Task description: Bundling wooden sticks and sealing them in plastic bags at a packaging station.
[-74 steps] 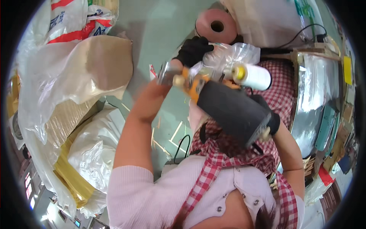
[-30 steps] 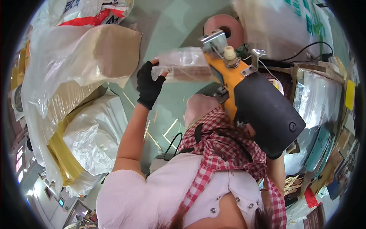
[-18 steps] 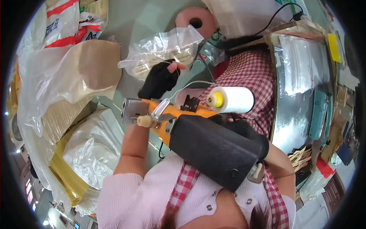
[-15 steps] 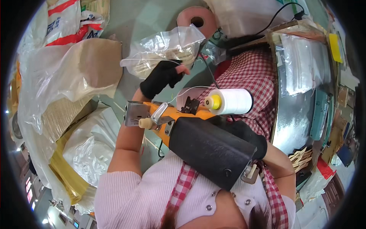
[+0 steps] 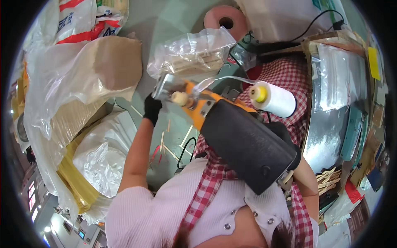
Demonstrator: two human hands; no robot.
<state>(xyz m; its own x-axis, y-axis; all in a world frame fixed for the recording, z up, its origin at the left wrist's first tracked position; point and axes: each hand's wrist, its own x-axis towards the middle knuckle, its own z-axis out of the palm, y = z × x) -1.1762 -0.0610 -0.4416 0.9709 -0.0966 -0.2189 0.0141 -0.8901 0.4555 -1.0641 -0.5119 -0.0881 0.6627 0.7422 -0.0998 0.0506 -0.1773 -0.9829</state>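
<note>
A portable bag-sewing machine (image 5: 246, 142), orange with a black motor cover, slants across my front. My right hand (image 5: 287, 134), in a black glove, is wrapped round its handle from behind, mostly covered by the machine. On the machine sits a white thread cone (image 5: 277, 99) with a yellow tip, and a pale thread runs toward the metal sewing head (image 5: 166, 87). Right beside that head is my left hand (image 5: 153, 108) in a black fingerless glove; its fingers are hidden behind it. Just beyond the head lies a clear plastic bag (image 5: 192, 53) of thin wooden sticks.
Large plastic-wrapped sacks (image 5: 95, 70) stand at the left, with crumpled white plastic (image 5: 105, 153) below them. A pink roll (image 5: 225, 22) lies at the far side. Loose sticks (image 5: 167, 146) lie on the floor. At the right is a box (image 5: 337, 74) of clear bags.
The sewing machine has lifted and moved away from me, its head now near the stick bag. My left hand has moved back off the bag to the left of the head.
</note>
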